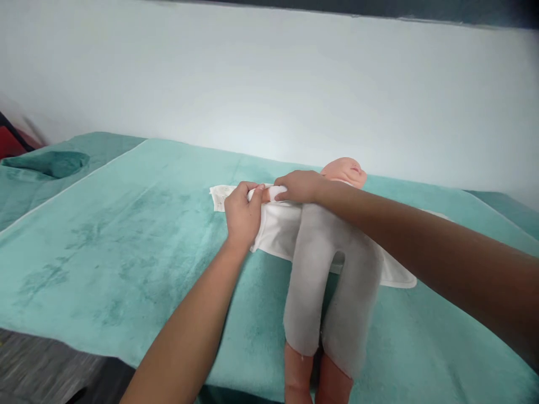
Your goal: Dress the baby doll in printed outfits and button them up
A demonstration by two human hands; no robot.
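Note:
A baby doll (332, 258) lies on its back, its soft cloth body and thighs pale, its lower legs pinkish vinyl. Beneath it a white baby shirt (280, 227) is spread out, one sleeve (219, 197) reaching left. My left hand (244, 210) is closed on white fabric of that sleeve by the end of the doll's arm (266, 195). Fingers of my right hand (298, 186) are closed around the same arm higher up, at its white part. A short strip of vinyl forearm shows between the hands. My right forearm crosses over the doll's chest.
A teal cover (138, 247) lies over the padded surface, which meets a white wall (252, 78) behind. A bunched teal piece (50, 163) and a red object (10, 143) are at far left. Grey floor (37, 370) shows past the front edge.

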